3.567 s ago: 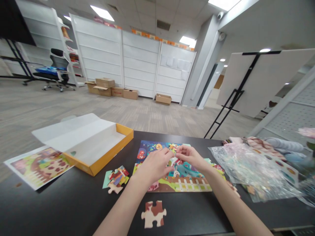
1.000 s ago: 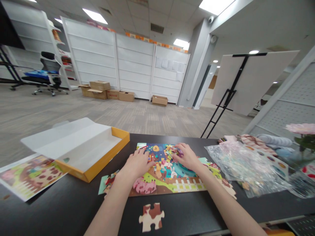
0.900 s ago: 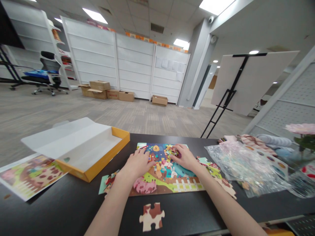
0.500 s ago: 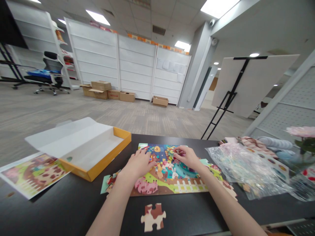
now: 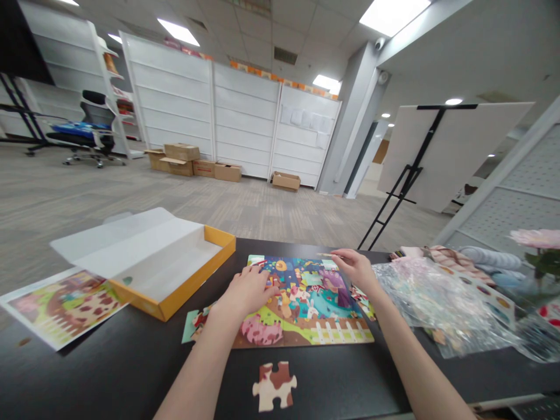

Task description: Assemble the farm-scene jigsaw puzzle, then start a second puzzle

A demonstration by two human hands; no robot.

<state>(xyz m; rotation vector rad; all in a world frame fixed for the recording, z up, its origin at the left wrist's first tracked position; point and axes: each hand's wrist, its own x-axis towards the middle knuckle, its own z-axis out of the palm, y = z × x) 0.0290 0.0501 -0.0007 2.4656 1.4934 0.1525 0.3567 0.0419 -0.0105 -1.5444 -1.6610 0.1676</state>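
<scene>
A colourful farm-scene jigsaw puzzle lies on the dark table. My left hand rests on its left part, fingers stretched out and slightly spread, covering some of the picture. Just above the puzzle's upper right corner, my right hand pinches a puzzle piece, seen nearly edge-on. Loose pieces lie under and beside my right wrist, and more loose pieces lie by my left forearm. Between my forearms, near the front edge, sits a single brown-and-cream puzzle piece, apart from the puzzle.
To the left stands an open yellow box with a white lid, partly over a printed picture sheet. Clear plastic bags with pieces inside lie on the right, near folded cloths and a pink flower.
My right hand has moved right and away from the puzzle's middle, with a piece in its fingers. The purple tree area is uncovered now. My left hand stays in place.
</scene>
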